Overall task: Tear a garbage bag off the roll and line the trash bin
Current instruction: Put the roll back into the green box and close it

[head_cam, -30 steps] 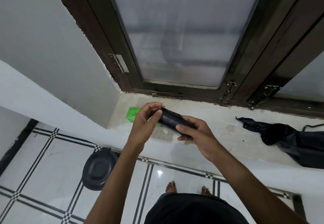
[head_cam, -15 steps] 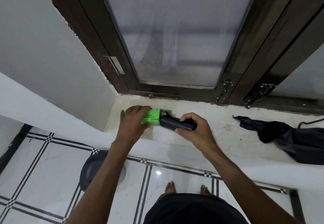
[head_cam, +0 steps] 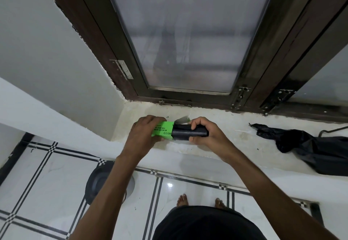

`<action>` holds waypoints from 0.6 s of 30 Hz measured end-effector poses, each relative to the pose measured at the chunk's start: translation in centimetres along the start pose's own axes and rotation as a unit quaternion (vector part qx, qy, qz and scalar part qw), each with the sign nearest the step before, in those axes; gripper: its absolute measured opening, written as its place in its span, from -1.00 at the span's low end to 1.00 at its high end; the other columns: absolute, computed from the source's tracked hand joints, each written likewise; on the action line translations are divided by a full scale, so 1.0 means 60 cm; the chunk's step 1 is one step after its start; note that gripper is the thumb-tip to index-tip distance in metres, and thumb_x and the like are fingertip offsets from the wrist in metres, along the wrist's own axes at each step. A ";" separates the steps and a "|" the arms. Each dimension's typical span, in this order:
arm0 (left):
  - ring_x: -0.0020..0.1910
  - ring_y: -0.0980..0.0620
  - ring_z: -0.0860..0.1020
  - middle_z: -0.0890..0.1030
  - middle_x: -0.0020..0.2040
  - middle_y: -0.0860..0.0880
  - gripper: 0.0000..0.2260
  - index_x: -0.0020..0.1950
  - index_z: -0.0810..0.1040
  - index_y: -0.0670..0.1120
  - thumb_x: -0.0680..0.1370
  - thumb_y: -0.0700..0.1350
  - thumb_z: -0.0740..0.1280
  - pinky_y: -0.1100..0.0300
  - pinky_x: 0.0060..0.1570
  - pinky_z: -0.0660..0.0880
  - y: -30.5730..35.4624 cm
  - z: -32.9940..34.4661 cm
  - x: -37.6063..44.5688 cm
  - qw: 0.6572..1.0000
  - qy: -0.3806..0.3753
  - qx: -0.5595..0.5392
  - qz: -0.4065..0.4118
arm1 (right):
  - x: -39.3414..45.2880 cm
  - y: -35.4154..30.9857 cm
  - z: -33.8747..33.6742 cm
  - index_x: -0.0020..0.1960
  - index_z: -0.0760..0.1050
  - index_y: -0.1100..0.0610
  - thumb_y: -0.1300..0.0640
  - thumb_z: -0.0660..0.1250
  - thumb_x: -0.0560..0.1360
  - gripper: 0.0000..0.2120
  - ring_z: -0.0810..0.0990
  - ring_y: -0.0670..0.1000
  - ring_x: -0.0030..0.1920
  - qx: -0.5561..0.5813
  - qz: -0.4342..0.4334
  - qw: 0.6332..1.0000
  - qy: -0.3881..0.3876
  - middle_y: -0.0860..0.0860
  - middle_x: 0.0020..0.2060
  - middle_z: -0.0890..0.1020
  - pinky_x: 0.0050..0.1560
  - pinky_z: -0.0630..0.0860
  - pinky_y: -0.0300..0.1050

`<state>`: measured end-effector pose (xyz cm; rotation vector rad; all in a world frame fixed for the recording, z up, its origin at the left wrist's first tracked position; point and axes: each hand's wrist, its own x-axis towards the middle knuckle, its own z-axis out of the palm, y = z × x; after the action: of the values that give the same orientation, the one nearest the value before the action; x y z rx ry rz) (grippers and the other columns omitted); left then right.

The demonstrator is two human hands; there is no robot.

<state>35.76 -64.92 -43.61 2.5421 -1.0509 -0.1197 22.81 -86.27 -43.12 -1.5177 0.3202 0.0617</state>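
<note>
A black roll of garbage bags lies across the white window ledge, its left end inside a bright green box. My right hand grips the roll from above. My left hand holds the green box on the ledge. A loose black garbage bag lies crumpled on the ledge at the right. On the floor below the ledge stands the dark round trash bin, partly hidden by my left forearm.
A dark-framed frosted window rises behind the ledge. A white wall closes the left side. The tiled floor with black lines lies below, and my bare feet stand close to the ledge.
Both hands came down from mid-air to the ledge. My left hand took hold of the green box, and the roll's left end now sits inside the box.
</note>
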 end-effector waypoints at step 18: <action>0.21 -0.12 0.46 0.56 0.26 -0.06 -0.43 0.37 0.50 -0.02 0.39 -0.12 0.57 0.04 0.10 0.44 0.049 0.010 0.007 0.997 0.020 -0.055 -0.043 | 0.013 0.015 0.061 0.17 0.60 0.09 0.30 0.39 0.48 -0.71 0.63 -0.18 0.10 -0.052 -0.064 0.990 0.115 -0.08 0.07 0.68 0.21 0.55 -0.15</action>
<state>33.99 -67.30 -42.98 2.4803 -0.8957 -0.1462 23.96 -82.70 -44.11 -1.6486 0.4078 -0.2039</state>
